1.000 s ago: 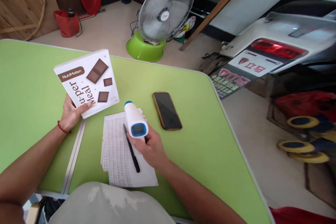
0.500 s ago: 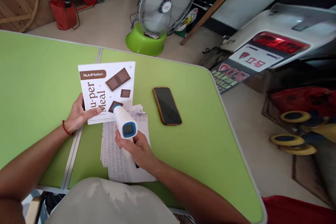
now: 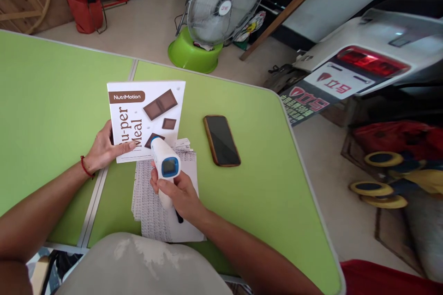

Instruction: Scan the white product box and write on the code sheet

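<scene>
My left hand (image 3: 108, 146) grips the lower left of a white box (image 3: 155, 85) with a brown "NutriMotion" label and chocolate pictures, its thumb lying across the front. Wrapped around the handle of a white and blue infrared thermometer (image 3: 165, 151) is my right hand (image 3: 178, 191). The thermometer's front end points at the lower right of the box and overlaps it in view, so I cannot tell whether they touch. Its small screen faces me and looks blank. Beneath both lies a stack of printed papers (image 3: 152, 219), with a black object (image 3: 179, 217) partly hidden under my right hand.
A phone in a brown case (image 3: 222, 140) lies to the right on the green table (image 3: 263, 221). Beyond the far edge, a fan (image 3: 224, 7) stands on an upturned green basin (image 3: 194, 55). A white scooter (image 3: 374, 55) is parked at the right, near yellow-rimmed items (image 3: 384, 158).
The view has shifted slightly. The box has moved a little to the right and seems slightly more tilted. Both hands keep their grips.
</scene>
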### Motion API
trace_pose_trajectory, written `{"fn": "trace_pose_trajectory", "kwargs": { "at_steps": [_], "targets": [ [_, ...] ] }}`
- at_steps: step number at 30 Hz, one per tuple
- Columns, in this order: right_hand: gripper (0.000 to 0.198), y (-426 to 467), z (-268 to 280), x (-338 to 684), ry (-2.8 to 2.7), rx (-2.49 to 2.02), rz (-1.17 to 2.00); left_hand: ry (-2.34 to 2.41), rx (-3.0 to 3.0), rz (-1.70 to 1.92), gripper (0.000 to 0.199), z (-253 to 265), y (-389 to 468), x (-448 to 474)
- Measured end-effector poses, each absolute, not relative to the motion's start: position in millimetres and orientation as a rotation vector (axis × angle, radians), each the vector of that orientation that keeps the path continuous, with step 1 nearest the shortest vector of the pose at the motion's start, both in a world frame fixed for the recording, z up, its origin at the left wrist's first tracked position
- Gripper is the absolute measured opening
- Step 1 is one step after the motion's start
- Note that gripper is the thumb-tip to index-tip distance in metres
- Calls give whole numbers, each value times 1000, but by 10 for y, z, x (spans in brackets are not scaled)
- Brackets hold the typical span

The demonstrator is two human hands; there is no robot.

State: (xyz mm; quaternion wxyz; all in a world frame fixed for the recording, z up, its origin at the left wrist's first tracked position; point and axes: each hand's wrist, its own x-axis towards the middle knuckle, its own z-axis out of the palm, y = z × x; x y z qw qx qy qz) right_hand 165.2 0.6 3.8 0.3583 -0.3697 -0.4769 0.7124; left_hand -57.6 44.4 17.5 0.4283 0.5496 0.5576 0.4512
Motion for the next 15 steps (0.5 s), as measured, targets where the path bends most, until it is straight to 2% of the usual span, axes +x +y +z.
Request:
{"fn": "trace_pose_trajectory", "kwargs": {
  "at_steps": [15],
  "targets": [
    [24,4,13,1663,-1238,-967,1851,1370,1393,1111,64,206,445,-575]
  ]
}}
